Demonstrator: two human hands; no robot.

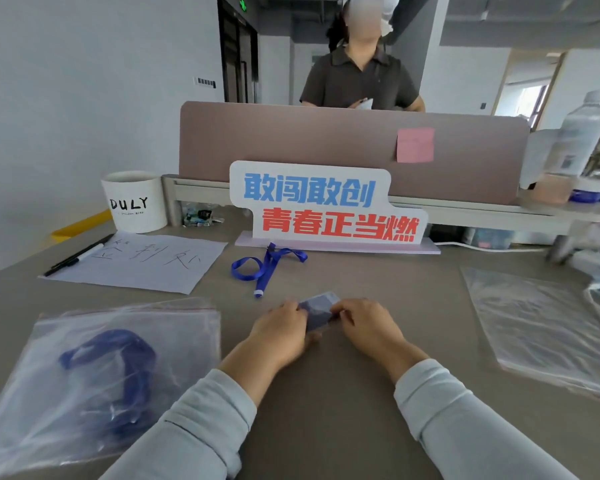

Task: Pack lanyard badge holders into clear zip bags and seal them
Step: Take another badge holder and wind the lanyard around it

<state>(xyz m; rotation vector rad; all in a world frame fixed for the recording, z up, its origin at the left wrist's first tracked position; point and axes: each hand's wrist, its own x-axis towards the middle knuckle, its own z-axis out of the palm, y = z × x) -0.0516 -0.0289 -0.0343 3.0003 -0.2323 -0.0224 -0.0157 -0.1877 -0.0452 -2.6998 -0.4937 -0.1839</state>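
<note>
1. Both hands are seen at the middle of the grey table point(326, 393), with the left hand point(280, 329) and the right hand point(368, 323) closed on opposite ends of a small badge holder point(317, 308).
2. The badge holder is held between the two hands, pinched by the fingers point(293, 306) of the left on one side and by those of the right on the other; it is blurred, so its details cannot be told.
3. A loose blue lanyard point(265, 266) is laid on the table just beyond the hands, apart from them and in front of a printed sign point(326, 206).
4. A pile of clear zip bags point(125, 358) is placed to the left of the left hand, with a blue lanyard seen inside the top one.
5. Another clear zip bag point(541, 327) is spread flat to the right, well apart from the right hand.
6. A written sheet of paper point(139, 261), a pen point(75, 256) and a white cup point(136, 200) are found at the far left.
</note>
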